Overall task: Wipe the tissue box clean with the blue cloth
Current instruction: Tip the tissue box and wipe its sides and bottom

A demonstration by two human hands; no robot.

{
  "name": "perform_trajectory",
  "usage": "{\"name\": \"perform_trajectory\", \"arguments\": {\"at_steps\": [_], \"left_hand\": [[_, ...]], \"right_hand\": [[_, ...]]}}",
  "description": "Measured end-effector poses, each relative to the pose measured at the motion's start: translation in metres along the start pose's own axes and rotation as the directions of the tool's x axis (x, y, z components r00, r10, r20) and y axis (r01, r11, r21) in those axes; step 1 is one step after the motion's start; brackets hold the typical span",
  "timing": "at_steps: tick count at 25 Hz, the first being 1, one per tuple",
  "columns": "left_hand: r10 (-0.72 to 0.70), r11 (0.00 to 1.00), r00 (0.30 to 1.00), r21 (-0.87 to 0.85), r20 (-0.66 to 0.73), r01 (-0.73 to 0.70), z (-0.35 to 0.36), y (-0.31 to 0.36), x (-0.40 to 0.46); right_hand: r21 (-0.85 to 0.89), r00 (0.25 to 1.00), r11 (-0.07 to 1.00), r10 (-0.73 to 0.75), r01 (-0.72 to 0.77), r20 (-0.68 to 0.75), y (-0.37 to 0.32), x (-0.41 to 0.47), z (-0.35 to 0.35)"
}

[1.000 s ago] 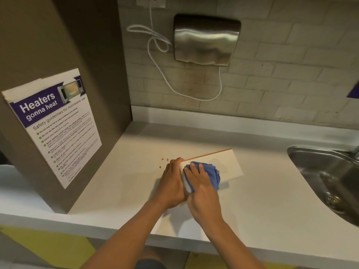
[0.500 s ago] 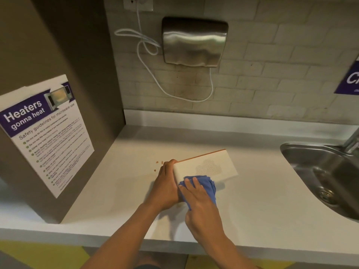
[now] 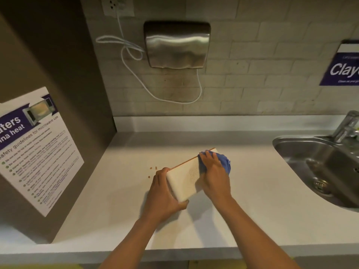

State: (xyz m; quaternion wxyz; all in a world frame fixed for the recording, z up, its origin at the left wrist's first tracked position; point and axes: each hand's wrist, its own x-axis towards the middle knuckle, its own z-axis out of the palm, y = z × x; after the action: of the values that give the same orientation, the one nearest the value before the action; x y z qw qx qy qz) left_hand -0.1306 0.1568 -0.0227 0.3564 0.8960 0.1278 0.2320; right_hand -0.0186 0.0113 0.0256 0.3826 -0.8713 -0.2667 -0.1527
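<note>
Head view: box (image 3: 184,181) mid-counter (image 3: 252,210), near the front edge, under both my hands.
My left hand (image 3: 163,195) clamps its near end, fingers curled round; my right hand (image 3: 213,171) presses the cloth (image 3: 225,162) flat on the far end. If I push too hard, I judge the box could skid from my left grip toward the sink (image 3: 320,162), or the cardboard could dent.

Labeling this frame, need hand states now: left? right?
Left hand: closed on the near end of the tissue box, steadying it.
Right hand: pressing the blue cloth onto the box's far end.
</note>
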Motion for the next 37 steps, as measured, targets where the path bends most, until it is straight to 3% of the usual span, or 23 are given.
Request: {"name": "perform_trajectory", "arguments": {"at_steps": [1, 3, 5, 7, 9, 11, 14, 18, 22, 25, 28, 31, 34, 37], "left_hand": [[-0.004, 1.0, 1.0, -0.004, 0.012, 0.004, -0.001, 0.002, 0.0], [-0.021, 1.0, 1.0, -0.022, 0.011, 0.021, 0.0, 0.004, -0.002], [-0.031, 0.999, 1.0, -0.018, -0.005, 0.03, 0.002, 0.005, -0.005], [-0.047, 0.999, 0.999, -0.02, -0.016, 0.047, 0.002, 0.007, -0.005], [-0.068, 0.997, 0.997, -0.024, -0.022, 0.067, 0.003, 0.007, -0.004], [-0.069, 0.996, 0.997, -0.057, -0.032, 0.067, 0.003, 0.009, -0.005], [-0.061, 0.997, 0.997, -0.051, -0.037, 0.059, 0.003, 0.012, -0.007], [-0.047, 0.999, 0.999, 0.024, 0.004, 0.047, -0.009, 0.025, -0.001], [0.095, 0.976, 0.994, 0.19, 0.051, -0.103, -0.032, 0.049, 0.018], [0.201, 0.925, 0.969, 0.297, 0.145, -0.237, -0.048, 0.073, 0.037], [0.284, 0.872, 0.936, 0.349, 0.209, -0.343, -0.06, 0.088, 0.048], [0.324, 0.841, 0.911, 0.365, 0.255, -0.4, -0.063, 0.094, 0.053], [0.323, 0.831, 0.898, 0.366, 0.298, -0.42, -0.061, 0.104, 0.054], [0.342, 0.835, 0.876, 0.317, 0.34, -0.449, -0.065, 0.112, 0.055]], "right_hand": [[-0.001, 0.992, 0.992, 0.125, -0.125, -0.016, 0.014, 0.011, -0.005], [-0.084, 0.972, 0.968, 0.234, -0.236, -0.028, 0.034, 0.024, -0.02], [-0.17, 0.98, 0.965, 0.199, -0.201, -0.025, 0.03, 0.017, -0.021], [-0.218, 1.0, 0.976, -0.01, 0.014, 0.019, 0.017, 0.0, -0.014], [-0.078, 0.988, 0.986, -0.143, 0.147, 0.055, -0.003, -0.024, -0.001], [0.163, 0.99, 0.977, -0.134, 0.139, -0.044, -0.021, -0.048, 0.013], [0.177, 0.987, 0.971, -0.163, 0.159, 0.006, -0.027, -0.066, 0.016], [0.319, 0.994, 0.943, -0.107, 0.094, 0.023, -0.028, -0.061, -0.002], [0.46, 0.999, 0.887, 0.014, -0.032, 0.043, -0.037, -0.047, -0.021], [0.537, 0.993, 0.841, 0.013, -0.074, 0.116, -0.049, -0.03, -0.034], [0.472, 0.95, 0.879, -0.094, -0.062, 0.299, -0.051, -0.024, -0.051], [0.311, 0.844, 0.949, -0.2, 0.042, 0.497, -0.045, -0.023, -0.069], [0.185, 0.836, 0.977, -0.19, 0.108, 0.515, -0.032, -0.013, -0.075], [0.208, 0.873, 0.971, -0.202, 0.119, 0.444, -0.026, -0.004, -0.08]]}}
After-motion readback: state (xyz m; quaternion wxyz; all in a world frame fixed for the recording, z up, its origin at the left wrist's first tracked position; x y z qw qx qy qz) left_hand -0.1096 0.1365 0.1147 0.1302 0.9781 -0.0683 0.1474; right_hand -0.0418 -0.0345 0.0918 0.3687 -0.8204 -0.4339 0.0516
